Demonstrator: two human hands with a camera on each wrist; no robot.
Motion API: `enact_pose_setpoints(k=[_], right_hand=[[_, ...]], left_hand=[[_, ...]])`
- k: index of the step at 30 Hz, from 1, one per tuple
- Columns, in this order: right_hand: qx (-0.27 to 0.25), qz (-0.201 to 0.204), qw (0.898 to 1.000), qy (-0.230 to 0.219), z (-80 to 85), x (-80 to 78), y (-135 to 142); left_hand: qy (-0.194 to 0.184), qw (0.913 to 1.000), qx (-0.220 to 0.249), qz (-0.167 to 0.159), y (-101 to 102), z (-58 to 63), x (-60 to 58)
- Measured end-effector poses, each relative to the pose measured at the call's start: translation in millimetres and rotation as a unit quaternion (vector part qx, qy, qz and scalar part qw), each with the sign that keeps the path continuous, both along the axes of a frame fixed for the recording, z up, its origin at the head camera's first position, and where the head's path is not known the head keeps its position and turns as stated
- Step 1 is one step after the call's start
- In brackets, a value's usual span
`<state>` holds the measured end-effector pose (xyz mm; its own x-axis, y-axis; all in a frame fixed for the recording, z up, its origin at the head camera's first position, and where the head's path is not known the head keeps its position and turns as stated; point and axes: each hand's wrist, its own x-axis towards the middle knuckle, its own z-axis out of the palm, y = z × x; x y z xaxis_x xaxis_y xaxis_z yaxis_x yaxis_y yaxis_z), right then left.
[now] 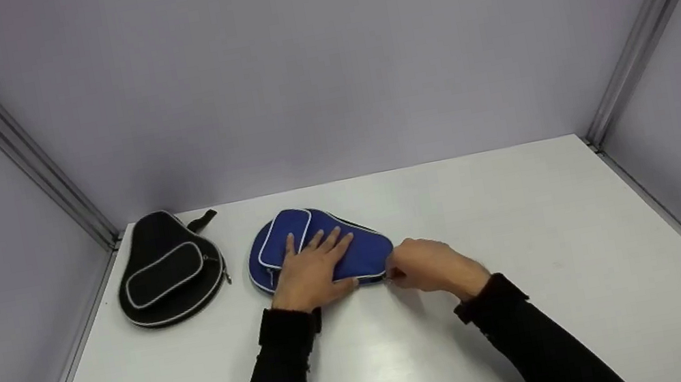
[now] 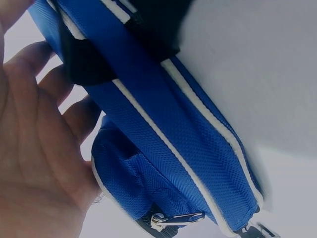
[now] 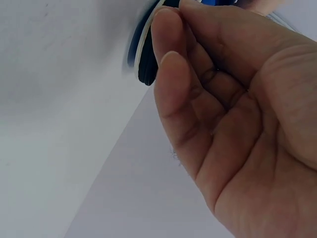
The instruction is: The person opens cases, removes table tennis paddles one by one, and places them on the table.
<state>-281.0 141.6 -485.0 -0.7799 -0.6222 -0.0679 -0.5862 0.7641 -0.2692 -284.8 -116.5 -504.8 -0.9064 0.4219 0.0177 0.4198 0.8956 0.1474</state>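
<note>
A blue table tennis paddle case (image 1: 366, 250) with white piping lies in the middle of the head view, its narrow end to the right. My left hand (image 1: 311, 275) rests flat on its top, fingers spread beside the small zipped pocket (image 1: 284, 236). At the narrow end's near corner, my right hand (image 1: 430, 264) pinches what looks like the zipper pull, mostly hidden by the fingertips. The left wrist view shows the case's blue side (image 2: 158, 114) and a metal pocket zipper pull (image 2: 183, 218). Curled fingers (image 3: 171, 82) meet the thumb at the case's edge in the right wrist view.
A black paddle case (image 1: 164, 276) with grey piping, a front pocket and a short strap (image 1: 202, 221) lies left of the blue one. Both are on a white table (image 1: 560, 223), with pale panels (image 1: 320, 70) standing behind it and at both sides.
</note>
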Motion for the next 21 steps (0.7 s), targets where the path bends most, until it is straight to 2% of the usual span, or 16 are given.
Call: enact_pose_setpoints(k=[6, 15, 21], right_hand=[[0.003, -0.004, 1.0, 0.028, -2.0, 3.4, -4.3], [-0.013, 0.008, 0.999, 0.031, -8.4, 5.2, -14.0], [-0.014, 0.011, 0.998, 0.058, -13.0, 8.9, -19.6]], left_hand=[[0.001, 1.0, 0.001, 0.0, 0.2, -1.3, -0.1], [-0.002, 1.0, -0.007, -0.001, 1.6, -1.9, 0.6], [0.0, 0.9999, -0.01, -0.001, 3.0, -0.6, 1.0]])
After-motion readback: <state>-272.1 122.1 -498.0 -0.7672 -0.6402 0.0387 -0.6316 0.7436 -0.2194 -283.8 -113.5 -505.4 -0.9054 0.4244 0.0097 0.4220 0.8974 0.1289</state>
